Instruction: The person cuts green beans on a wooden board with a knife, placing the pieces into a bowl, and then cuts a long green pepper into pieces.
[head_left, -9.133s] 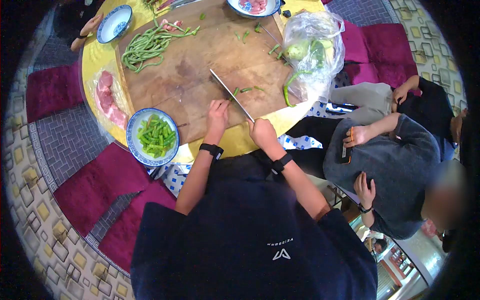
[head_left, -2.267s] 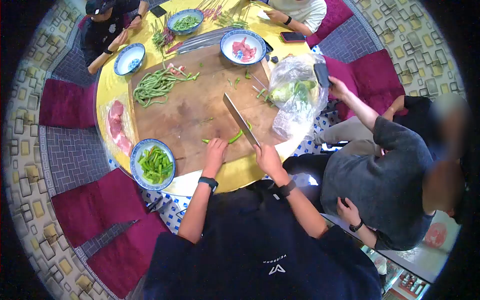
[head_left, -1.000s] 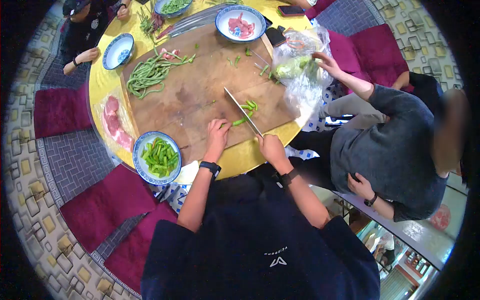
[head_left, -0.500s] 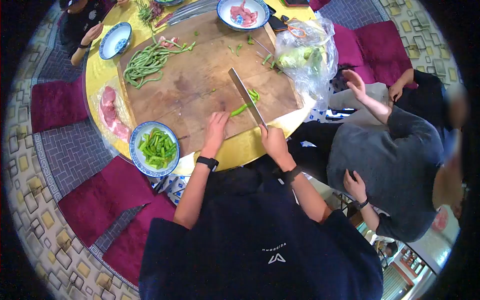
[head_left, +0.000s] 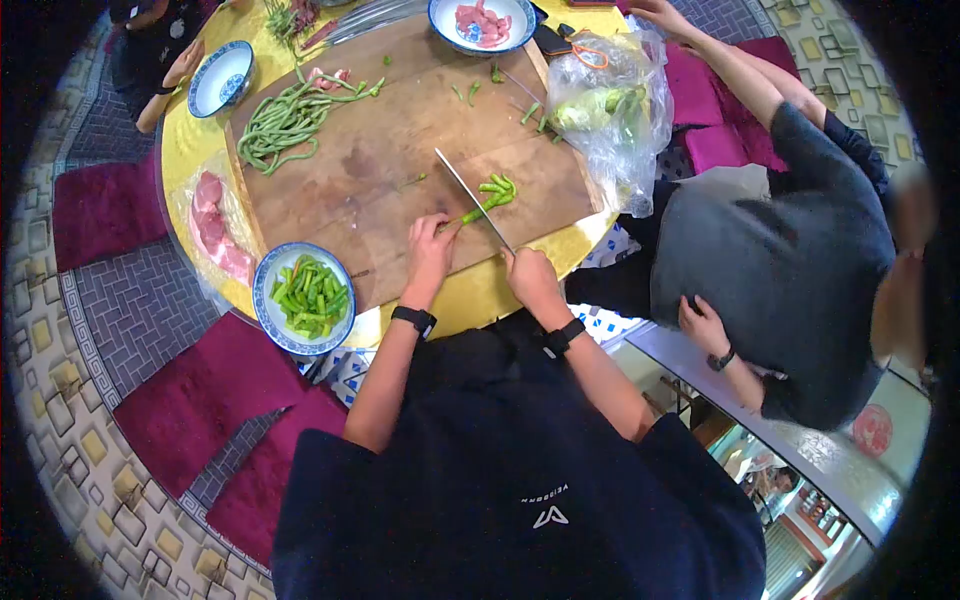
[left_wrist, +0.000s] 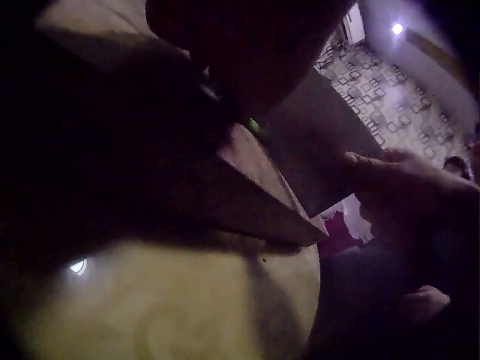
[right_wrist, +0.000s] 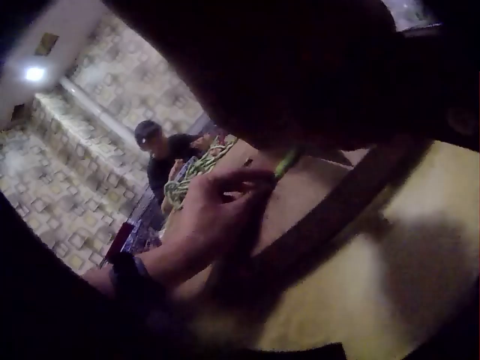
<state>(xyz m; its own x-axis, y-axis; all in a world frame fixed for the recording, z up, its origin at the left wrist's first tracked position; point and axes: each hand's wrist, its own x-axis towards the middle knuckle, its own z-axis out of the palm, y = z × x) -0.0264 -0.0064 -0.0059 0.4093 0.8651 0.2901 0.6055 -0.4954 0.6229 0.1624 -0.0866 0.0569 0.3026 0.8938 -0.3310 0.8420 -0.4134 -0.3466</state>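
Observation:
My right hand grips the handle of a cleaver, its blade standing across a long green pepper near the front of the wooden cutting board. On the left side of the blade, my left hand pinches the pepper's end; the right wrist view shows those fingers at the green tip. Several cut pepper pieces lie just past the blade. In the left wrist view the broad blade rises beside a bit of green, most of it dark.
A bowl of cut green peppers stands front left, beside wrapped raw meat. Long beans lie on the board's far left. At the right is a plastic bag of vegetables; a bowl of sliced meat stands behind. A person is close at right.
A long pepper was laid under the cleaver and pieces have come off it; the remaining length is shorter. The person at right set a dark object by the bag and drew their arm back.

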